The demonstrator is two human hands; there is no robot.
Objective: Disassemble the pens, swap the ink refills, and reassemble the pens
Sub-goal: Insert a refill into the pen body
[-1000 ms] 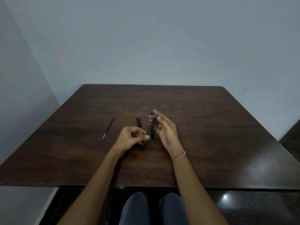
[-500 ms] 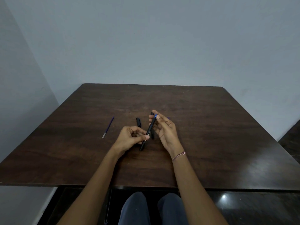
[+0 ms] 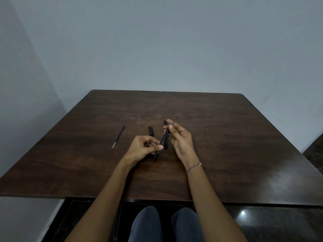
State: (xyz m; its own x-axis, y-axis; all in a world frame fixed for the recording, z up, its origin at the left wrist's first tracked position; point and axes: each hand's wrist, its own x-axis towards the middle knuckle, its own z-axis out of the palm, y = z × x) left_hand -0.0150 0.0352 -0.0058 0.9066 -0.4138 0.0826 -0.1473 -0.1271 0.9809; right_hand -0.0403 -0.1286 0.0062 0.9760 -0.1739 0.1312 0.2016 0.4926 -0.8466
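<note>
A black pen barrel (image 3: 161, 143) slants above the table's middle, lower end toward me. My left hand (image 3: 143, 147) pinches its lower half between thumb and fingers. My right hand (image 3: 180, 137) holds the upper end, where a blue refill tip (image 3: 171, 123) sticks out between the fingertips. A second black pen body (image 3: 165, 135) lies on the table just behind the held barrel, partly hidden. A short black cap (image 3: 151, 131) lies left of it. A loose blue refill (image 3: 118, 136) with a pale tip rests farther left.
The dark wooden table (image 3: 227, 137) stands against a grey wall, with a wall close on the left. My knees (image 3: 164, 224) show under the near edge. A thin bracelet (image 3: 194, 166) circles my right wrist.
The blue refill end showing at the top of the barrel looks shorter than a second ago. Both hands stay in almost the same place.
</note>
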